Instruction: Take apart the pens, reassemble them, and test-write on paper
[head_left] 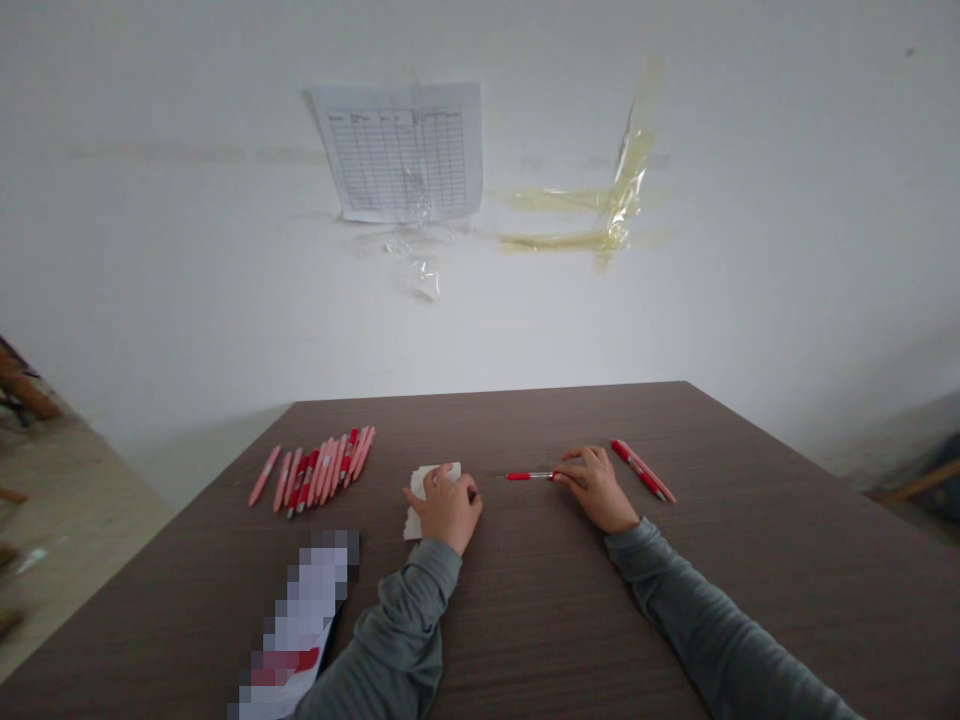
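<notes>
My right hand (598, 490) pinches the right end of a pen (531, 476) with a clear barrel and a red grip. The pen lies level above or on the table, its thin tip pointing left toward my other hand. My left hand (448, 508) rests over a torn-edged white paper piece (412, 526), thumb and index finger bent together. Whatever those fingertips might hold is hidden. Just right of my right hand lie a red pen (628, 456) and a pink pen (661, 487), side by side.
A row of several pink and red pens (322, 472) lies at the left of the brown table (540, 620). In front of it is a blurred-out white and red packet (300, 620). A printed sheet (405, 150) is taped to the wall behind.
</notes>
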